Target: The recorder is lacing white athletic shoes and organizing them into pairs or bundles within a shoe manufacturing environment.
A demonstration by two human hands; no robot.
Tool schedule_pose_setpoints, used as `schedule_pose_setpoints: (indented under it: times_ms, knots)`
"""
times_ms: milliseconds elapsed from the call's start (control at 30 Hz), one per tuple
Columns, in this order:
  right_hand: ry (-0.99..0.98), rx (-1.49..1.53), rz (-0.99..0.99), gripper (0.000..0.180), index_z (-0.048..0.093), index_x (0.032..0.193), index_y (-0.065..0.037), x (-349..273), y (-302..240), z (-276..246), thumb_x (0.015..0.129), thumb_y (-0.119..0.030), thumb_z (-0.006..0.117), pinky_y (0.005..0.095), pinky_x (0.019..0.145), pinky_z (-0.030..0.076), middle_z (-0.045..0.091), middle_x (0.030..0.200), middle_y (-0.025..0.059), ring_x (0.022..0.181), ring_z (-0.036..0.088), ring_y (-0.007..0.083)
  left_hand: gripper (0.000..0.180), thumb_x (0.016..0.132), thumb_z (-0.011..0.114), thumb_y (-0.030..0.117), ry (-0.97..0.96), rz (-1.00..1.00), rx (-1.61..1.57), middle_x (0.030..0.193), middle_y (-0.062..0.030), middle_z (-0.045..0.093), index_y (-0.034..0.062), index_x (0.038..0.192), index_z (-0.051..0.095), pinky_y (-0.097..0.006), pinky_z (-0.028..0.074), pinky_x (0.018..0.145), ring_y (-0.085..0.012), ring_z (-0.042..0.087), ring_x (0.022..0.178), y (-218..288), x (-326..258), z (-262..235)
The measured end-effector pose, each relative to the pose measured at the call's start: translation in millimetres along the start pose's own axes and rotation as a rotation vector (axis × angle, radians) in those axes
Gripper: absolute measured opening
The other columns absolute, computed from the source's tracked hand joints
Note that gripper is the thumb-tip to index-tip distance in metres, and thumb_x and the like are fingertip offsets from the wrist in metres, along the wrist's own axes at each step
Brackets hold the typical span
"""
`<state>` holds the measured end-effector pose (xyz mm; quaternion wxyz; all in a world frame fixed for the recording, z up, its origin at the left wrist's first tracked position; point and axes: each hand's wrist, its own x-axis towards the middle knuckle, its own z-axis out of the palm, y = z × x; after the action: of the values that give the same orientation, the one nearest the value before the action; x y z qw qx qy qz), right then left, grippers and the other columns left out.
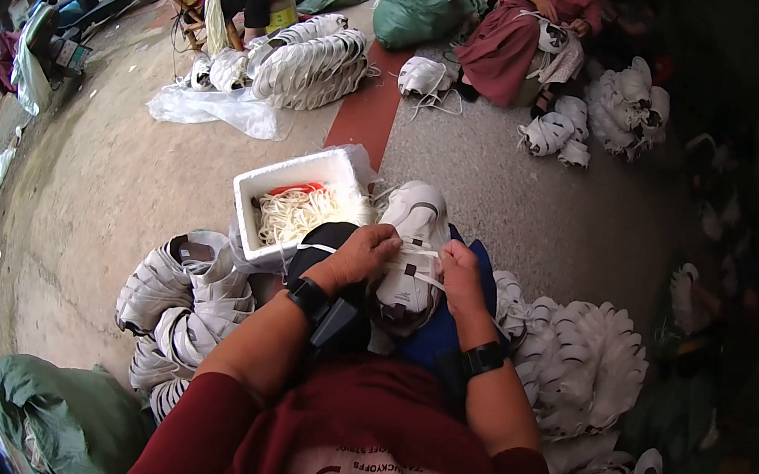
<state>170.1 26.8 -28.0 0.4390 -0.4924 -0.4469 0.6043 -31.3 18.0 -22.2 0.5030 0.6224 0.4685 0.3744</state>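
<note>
white lace point(429, 281) in closed left fingers point(387, 235) and closed right fingers point(454, 255), across a shoe point(415, 227)

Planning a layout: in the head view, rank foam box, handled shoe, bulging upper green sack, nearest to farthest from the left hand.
1. Handled shoe, immediately right.
2. Foam box, just left.
3. Bulging upper green sack, far ahead.
</note>
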Motion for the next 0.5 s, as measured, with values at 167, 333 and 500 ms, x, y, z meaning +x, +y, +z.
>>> schedule_pose_setpoints:
  times_ms: [167, 333, 500]
  knots:
    - [0.065, -0.238, -0.128, 0.009, 0.052, 0.073, -0.007, 4, 2, 1, 0.08, -0.002, 0.052, 0.0196, 0.046, 0.031, 0.047, 0.061, -0.0046, 0.051, 0.04, 0.0024, 0.024, 0.085, 0.058, 0.019, -0.087, -0.236, -0.227, 0.065, 0.0021, 0.05, 0.0016, 0.07, 0.055, -0.025, 0.039, 0.059, -0.0076, 0.044, 0.063, 10, -1, -7]
    - [0.054, -0.059, -0.099, 0.007, 0.053, 0.078, -0.003, -12, 5, -3, 0.076, 0.001, 0.058, 0.0213, 0.056, 0.041, 0.053, 0.067, -0.0021, 0.06, 0.049, 0.0061, 0.022, 0.08, 0.063, 0.019, 0.033, -0.17, -0.246, 0.059, 0.0039, 0.049, 0.0042, 0.066, 0.054, -0.023, 0.037, 0.053, -0.0064, 0.041, 0.056, -19, -6, -2]
    - [0.167, -0.339, -0.35, 0.01, 0.053, 0.08, -0.002, -19, 19, -18, 0.075, -0.001, 0.061, 0.0248, 0.053, 0.041, 0.055, 0.067, 0.0013, 0.057, 0.049, 0.008, 0.024, 0.079, 0.064, 0.021, 0.072, -0.192, -0.27, 0.062, 0.0026, 0.051, 0.0031, 0.066, 0.054, -0.024, 0.038, 0.053, -0.0058, 0.044, 0.058, -21, -7, 2]
